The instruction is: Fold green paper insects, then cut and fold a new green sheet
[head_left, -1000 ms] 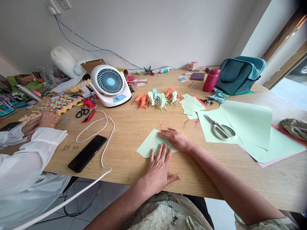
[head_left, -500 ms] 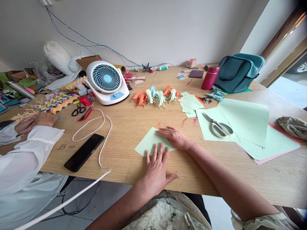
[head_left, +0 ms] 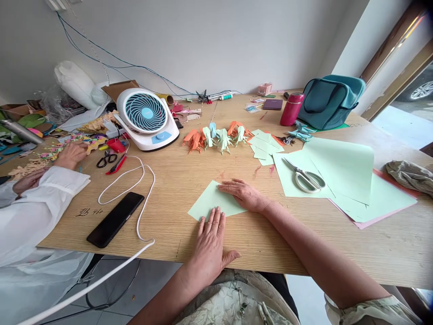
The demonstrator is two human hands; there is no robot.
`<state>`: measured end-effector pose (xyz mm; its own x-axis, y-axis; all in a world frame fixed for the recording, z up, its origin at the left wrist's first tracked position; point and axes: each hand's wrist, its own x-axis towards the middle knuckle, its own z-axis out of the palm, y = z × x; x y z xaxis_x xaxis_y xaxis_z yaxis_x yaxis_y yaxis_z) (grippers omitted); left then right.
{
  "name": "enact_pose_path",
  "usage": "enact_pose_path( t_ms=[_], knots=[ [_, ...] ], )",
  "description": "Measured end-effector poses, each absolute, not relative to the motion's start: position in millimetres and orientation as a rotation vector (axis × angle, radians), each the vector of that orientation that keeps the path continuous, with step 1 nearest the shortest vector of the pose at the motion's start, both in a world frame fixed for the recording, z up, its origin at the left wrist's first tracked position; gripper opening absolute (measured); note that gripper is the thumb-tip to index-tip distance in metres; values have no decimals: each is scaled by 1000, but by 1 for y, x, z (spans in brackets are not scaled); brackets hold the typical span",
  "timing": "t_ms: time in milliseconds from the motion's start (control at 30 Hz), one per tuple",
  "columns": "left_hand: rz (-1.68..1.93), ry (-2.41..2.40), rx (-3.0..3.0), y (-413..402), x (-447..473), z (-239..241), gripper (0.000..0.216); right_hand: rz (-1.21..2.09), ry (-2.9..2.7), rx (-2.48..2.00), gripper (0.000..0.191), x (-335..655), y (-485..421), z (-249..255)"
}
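Note:
A pale green sheet of paper (head_left: 207,201) lies flat on the wooden table in front of me. My left hand (head_left: 212,239) rests with its fingertips on the paper's near edge, fingers stretched out and thumb spread to the right. Across the paper's upper right part lies my right hand (head_left: 244,193), flat, with its fingers pointing left. Both hands hide part of the sheet. Beyond it stand several folded paper figures, among them an orange one (head_left: 194,141) and a pale green one (head_left: 223,140). Several small green sheets (head_left: 265,145) lie to their right.
Scissors (head_left: 304,175) lie on large green sheets (head_left: 341,167) at right. A red bottle (head_left: 292,109) and teal bag (head_left: 329,103) stand behind. A fan (head_left: 147,117), phone (head_left: 115,220) and white cable (head_left: 154,180) are at left, near a co-worker's hands (head_left: 70,155).
My left hand has slid slightly left along the paper's near edge. My right hand stays on the sheet. The co-worker's hand has reached forward. The whole view has shifted a little.

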<state>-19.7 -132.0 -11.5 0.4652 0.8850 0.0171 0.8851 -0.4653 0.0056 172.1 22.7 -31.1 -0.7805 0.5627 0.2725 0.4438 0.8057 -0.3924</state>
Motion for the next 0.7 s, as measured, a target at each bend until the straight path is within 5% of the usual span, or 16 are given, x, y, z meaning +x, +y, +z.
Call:
enact_pose_path(
  t_ms=[700],
  knots=[
    [-201,-1558,-2527,-145,-39,-28,96,381,-2648,-848,51,170,7,-16]
  ],
)
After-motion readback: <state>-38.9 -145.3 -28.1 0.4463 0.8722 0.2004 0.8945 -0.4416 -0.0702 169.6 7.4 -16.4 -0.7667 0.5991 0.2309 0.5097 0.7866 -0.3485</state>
